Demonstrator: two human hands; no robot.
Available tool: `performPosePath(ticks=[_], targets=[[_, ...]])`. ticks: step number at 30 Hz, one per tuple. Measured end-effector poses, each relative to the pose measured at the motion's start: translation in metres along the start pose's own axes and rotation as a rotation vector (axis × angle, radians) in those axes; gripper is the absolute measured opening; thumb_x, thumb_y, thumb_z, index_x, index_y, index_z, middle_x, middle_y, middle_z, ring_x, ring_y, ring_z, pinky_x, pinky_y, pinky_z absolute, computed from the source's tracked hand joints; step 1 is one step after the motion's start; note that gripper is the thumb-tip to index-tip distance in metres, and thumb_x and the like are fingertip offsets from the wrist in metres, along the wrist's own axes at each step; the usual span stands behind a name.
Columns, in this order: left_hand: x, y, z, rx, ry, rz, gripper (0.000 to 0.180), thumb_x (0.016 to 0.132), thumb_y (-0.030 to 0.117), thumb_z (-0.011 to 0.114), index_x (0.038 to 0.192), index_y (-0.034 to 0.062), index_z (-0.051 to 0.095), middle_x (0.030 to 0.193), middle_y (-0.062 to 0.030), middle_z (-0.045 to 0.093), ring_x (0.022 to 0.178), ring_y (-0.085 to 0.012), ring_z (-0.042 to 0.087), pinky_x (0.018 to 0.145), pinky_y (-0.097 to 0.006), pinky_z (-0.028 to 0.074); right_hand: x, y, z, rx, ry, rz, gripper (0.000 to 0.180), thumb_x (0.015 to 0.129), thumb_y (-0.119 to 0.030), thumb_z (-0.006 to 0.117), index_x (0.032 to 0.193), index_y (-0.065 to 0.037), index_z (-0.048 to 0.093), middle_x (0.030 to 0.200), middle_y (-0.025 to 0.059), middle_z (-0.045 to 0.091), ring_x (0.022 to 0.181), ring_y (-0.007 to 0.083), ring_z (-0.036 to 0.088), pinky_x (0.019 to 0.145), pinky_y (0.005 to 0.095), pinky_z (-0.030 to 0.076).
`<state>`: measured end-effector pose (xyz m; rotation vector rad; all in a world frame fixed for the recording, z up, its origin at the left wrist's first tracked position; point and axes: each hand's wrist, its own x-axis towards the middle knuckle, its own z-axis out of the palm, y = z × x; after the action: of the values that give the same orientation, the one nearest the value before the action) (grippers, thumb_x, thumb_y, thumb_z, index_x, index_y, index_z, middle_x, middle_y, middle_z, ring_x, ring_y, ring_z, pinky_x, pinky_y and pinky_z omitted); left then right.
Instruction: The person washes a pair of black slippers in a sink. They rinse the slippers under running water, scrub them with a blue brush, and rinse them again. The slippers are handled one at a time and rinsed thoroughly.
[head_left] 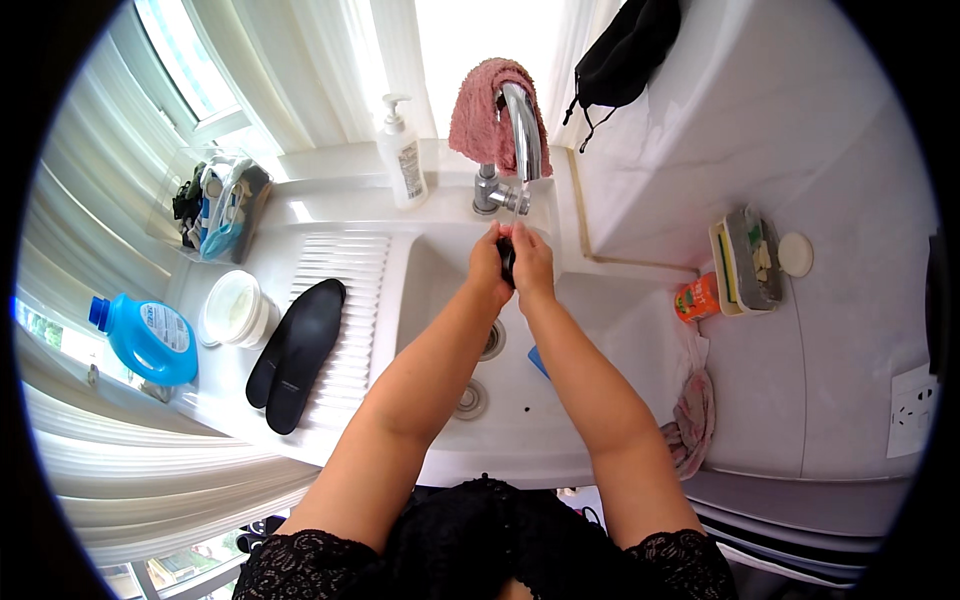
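Observation:
Both my arms reach forward over the white sink (pixel 420 262) to the chrome faucet (pixel 524 135). A thin stream of water falls from the spout onto my fingertips. My left hand (pixel 486 264) and my right hand (pixel 533 264) are closed together around a small dark object (pixel 507 260). Most of it is hidden between the palms, so its kind cannot be told. A pink towel (pixel 485 112) hangs over the faucet. Down in the basin, a blue item (pixel 539 361) shows partly beside my right forearm.
On the ridged washboard (pixel 345 262) at left lie two black insoles (pixel 307 350). Past them stand a white tub (pixel 235 308), a blue detergent jug (pixel 150 340) and a pump bottle (pixel 402 160). At right are an orange container (pixel 697 298), a wall-side holder (pixel 748 265) and a cloth (pixel 692 420).

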<state>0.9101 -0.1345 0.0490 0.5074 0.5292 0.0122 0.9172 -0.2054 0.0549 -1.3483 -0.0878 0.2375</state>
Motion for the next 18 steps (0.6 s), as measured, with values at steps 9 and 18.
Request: performPosePath(ticks=[9, 18], targets=[[-0.004, -0.013, -0.024, -0.172, -0.321, -0.099, 0.035, 0.097, 0.042, 0.041, 0.101, 0.0099, 0.055, 0.101, -0.0092, 0.061, 0.092, -0.0239, 0.058, 0.083, -0.042, 0.048, 0.003, 0.002, 0.008, -0.802, 0.155, -0.054, 0.054, 0.094, -0.052, 0.039, 0.098, -0.002, 0.059, 0.099, 0.0187, 0.062, 0.105, 0.0348, 0.053, 0.090, 0.0431, 0.040], [0.048, 0.001, -0.025, -0.551, 0.089, -0.138, 0.009, 0.089, 0.009, 0.055, 0.091, 0.0027, 0.049, 0.078, -0.0109, 0.055, 0.068, -0.0243, 0.057, 0.060, -0.031, 0.055, 0.021, -0.023, -0.014, 0.090, 0.262, 0.037, 0.030, 0.094, -0.027, 0.052, 0.117, -0.008, 0.056, 0.112, 0.0045, 0.057, 0.100, 0.0141, 0.053, 0.087, 0.0326, 0.043]])
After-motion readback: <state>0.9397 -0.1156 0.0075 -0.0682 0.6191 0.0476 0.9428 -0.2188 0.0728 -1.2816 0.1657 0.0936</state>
